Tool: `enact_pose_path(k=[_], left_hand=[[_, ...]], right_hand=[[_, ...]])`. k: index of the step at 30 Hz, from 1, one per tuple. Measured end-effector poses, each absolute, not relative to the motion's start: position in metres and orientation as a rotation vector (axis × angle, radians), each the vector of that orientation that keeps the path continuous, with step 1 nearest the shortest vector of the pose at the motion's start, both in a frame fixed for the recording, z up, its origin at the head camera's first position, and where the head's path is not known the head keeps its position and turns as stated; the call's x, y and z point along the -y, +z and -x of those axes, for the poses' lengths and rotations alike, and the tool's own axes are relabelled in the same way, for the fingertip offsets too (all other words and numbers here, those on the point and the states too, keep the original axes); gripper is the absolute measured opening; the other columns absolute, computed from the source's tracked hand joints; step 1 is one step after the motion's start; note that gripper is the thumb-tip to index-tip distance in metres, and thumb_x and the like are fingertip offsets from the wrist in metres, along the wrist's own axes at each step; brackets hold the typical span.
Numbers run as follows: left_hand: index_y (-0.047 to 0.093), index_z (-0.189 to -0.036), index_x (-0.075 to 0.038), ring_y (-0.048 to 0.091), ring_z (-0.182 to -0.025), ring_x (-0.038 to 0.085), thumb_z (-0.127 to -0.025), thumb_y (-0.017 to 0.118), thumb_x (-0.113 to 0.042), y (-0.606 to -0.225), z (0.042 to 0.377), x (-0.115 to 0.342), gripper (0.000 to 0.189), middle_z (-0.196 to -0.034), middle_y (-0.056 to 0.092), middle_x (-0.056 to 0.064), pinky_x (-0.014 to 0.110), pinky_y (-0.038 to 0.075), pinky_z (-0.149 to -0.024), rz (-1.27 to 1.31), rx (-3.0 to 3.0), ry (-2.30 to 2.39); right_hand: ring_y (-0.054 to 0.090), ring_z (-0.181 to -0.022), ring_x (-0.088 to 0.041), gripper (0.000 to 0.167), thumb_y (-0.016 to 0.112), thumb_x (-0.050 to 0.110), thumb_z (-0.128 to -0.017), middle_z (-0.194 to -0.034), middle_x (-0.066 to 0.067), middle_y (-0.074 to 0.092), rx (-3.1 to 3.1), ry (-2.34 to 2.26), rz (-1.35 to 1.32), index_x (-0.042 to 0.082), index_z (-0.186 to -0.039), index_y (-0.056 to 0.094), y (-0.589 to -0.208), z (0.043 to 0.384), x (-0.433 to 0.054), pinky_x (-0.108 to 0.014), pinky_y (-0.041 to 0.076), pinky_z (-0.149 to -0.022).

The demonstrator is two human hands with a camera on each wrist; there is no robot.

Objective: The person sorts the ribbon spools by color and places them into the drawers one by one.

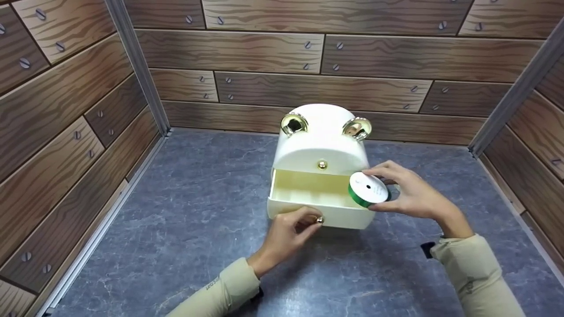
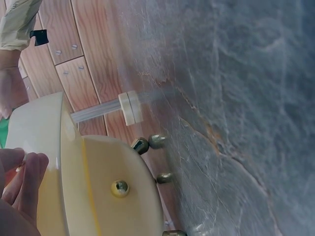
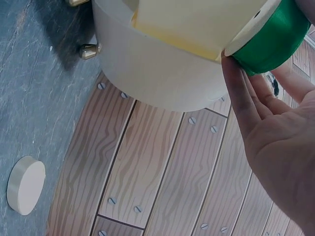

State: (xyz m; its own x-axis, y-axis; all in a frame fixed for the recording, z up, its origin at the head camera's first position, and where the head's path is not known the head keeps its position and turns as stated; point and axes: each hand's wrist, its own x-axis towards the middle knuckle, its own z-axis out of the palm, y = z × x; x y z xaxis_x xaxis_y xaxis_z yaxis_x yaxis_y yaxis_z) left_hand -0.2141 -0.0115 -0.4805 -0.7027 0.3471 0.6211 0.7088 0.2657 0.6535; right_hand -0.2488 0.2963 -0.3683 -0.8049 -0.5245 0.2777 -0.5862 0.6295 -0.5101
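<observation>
A small white drawer box [image 1: 324, 145] with rounded top stands on the dark floor, its lower drawer [image 1: 291, 209] pulled out. My left hand [image 1: 286, 231] pinches the gold knob [image 1: 320, 219] on that drawer's front between thumb and fingers. In my right hand [image 1: 412, 193] is a spool of green ribbon [image 1: 369, 189] with a white face, gripped by its rim and tilted over the right edge of the drawer. The right wrist view shows the green ribbon [image 3: 275, 42] close to the white drawer wall. The visible part of the drawer's inside holds nothing.
Two shiny gold rounds [image 1: 294, 123] sit on top of the box, and a gold knob [image 1: 322, 165] is on its upper front. A white disc [image 3: 27, 186] shows in the right wrist view. Wood-patterned walls [image 1: 246, 53] with metal corner posts [image 1: 136, 61] enclose the marbled floor [image 1: 198, 185].
</observation>
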Motion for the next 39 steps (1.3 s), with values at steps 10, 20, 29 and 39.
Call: enact_pose_path(k=[10,20,29,39], left_hand=[[0.074,-0.107,-0.009,0.075,-0.085,0.008,-0.092,0.078,-0.010,-0.4801,0.2142,0.0113,0.016,-0.098,0.080,0.004,0.021,0.063,-0.075,0.970,2.176,-1.407],[0.074,-0.108,-0.009,0.075,-0.086,0.010,-0.092,0.078,-0.011,-0.4802,0.2139,0.0102,0.016,-0.100,0.080,0.005,0.013,0.060,-0.077,0.960,2.188,-1.383],[0.074,-0.108,-0.009,0.075,-0.086,0.009,-0.092,0.078,-0.010,-0.4795,0.2143,0.0132,0.016,-0.098,0.080,0.004,0.013,0.060,-0.077,0.970,2.177,-1.394],[0.073,-0.107,-0.008,0.075,-0.085,0.009,-0.093,0.077,-0.009,-0.4799,0.2155,0.0103,0.015,-0.097,0.080,0.005,0.013,0.060,-0.077,0.982,2.172,-1.417]], right_hand=[[0.060,-0.120,-0.025,0.075,0.097,0.028,-0.071,-0.129,-0.004,0.065,2.768,0.866,-0.884,0.015,-0.138,0.066,-0.3666,0.2473,-0.2924,-0.051,0.051,-0.101],[0.063,-0.115,-0.030,0.072,0.097,0.036,-0.070,-0.123,-0.008,0.066,2.747,0.877,-0.830,0.014,-0.133,0.069,-0.3666,0.2447,-0.2884,-0.056,0.051,-0.100],[0.063,-0.116,-0.027,0.074,0.099,0.033,-0.067,-0.123,-0.005,0.067,2.735,0.883,-0.827,0.012,-0.132,0.070,-0.3725,0.2499,-0.2873,-0.051,0.051,-0.102],[0.070,-0.100,-0.021,0.050,0.095,0.029,-0.073,-0.116,0.001,0.071,2.703,0.877,-0.856,0.013,-0.117,0.078,-0.3739,0.2487,-0.2889,-0.034,0.060,-0.090]])
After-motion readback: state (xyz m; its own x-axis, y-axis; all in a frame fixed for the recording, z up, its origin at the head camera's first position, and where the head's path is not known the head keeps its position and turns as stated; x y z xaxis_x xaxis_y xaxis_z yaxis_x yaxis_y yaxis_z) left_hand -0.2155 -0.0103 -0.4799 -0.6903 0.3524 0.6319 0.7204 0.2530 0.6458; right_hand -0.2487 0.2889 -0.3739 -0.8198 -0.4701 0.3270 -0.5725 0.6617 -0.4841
